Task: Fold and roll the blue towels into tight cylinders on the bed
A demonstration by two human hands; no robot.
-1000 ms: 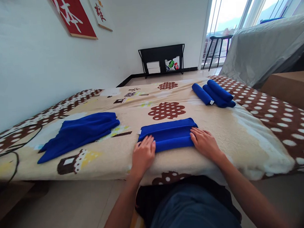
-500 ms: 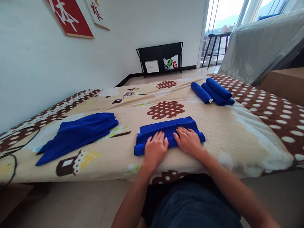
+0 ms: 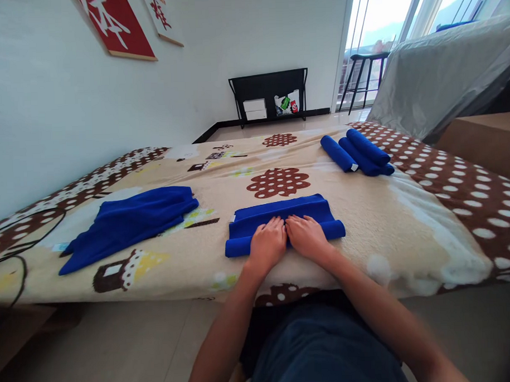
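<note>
A: Where are the hands?

B: The left hand and right hand lie palm-down, side by side and nearly touching, on the half-rolled blue towel.

A: Are they gripping it?

B: No. The fingers are spread open and slightly bent, pressing on top of the roll without closing around it.

A: And the towel itself?

B: Its rolled part sits right under the fingers and sticks out past both hands. The flat part stretches just beyond the fingertips. It lies near the front edge of the blanket-covered bed.

A: Anything else?

B: A loose blue towel lies well off to the left of the fingers. 3 rolled blue towels lie together far beyond them, to the right.
</note>
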